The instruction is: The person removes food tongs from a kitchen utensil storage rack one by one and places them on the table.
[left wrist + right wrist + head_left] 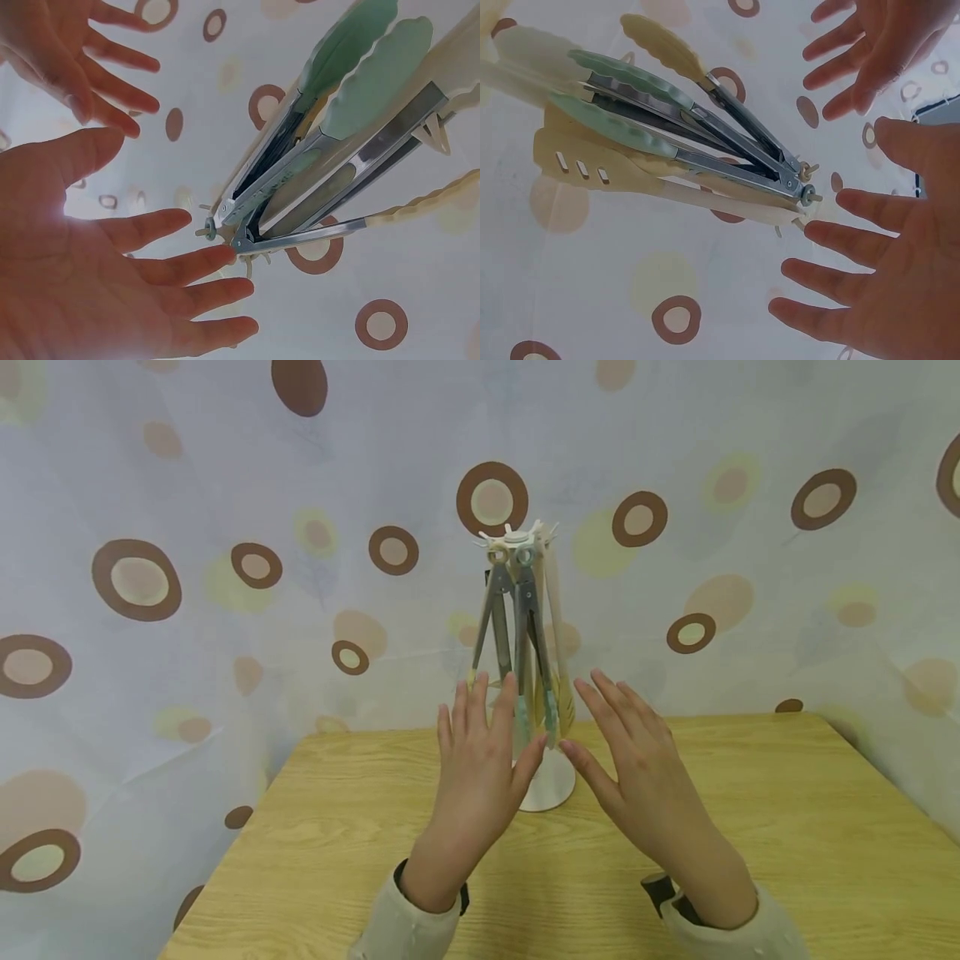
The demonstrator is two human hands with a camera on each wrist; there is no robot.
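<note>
A white utensil stand [549,787] with hooks at its top holds several hanging kitchen utensils. At its front hang green-tipped tongs [522,610], with yellow-tipped tongs [483,618] to their left. A slotted yellow spatula [585,161] hangs beside them in the right wrist view. My left hand [476,768] is raised in front of the stand, slightly left, fingers spread. On the other side my right hand [648,768] is held up the same way, its thumb near the left thumb. Both palms face the stand, and neither hand holds anything. The hands partly cover the tongs' lower ends.
The stand rests on a wooden table [337,843] near its back edge. Behind it and at both sides hangs a pale curtain [420,435] printed with brown rings and coloured dots.
</note>
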